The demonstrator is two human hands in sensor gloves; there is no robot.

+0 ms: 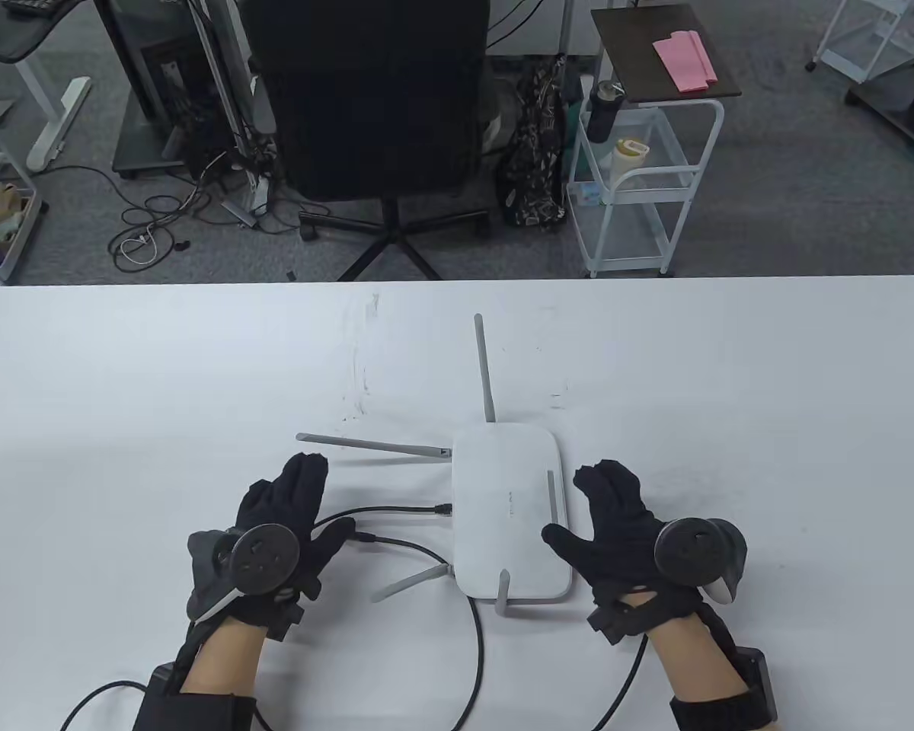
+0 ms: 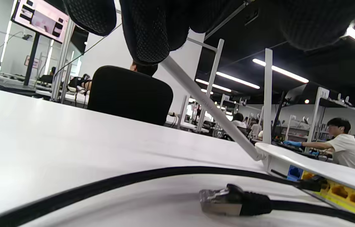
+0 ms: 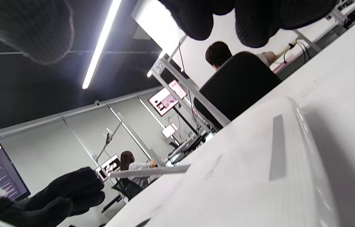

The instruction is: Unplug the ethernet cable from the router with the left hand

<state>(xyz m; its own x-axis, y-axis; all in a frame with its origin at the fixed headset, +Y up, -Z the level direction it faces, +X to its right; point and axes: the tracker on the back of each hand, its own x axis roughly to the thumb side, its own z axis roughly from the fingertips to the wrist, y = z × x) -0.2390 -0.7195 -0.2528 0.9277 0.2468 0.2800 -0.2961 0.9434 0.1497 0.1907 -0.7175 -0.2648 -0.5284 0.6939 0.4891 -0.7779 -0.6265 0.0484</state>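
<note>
Ethernet cable [image 2: 234, 201] plug on table [image 1: 198, 365] — beside router [image 1: 506, 518] — left hand [image 1: 282, 525] near

Left wrist view: left hand [image 2: 152, 28] cut off by top edge, only fingertips visible; router [image 2: 319, 176] cropped at right edge, ports partly shown. Right wrist view: right hand [image 3: 246, 19] cut at top, router's [image 3: 259, 176] near end out of picture. Table view: cables [image 1: 476, 655] run off near edge.
</note>
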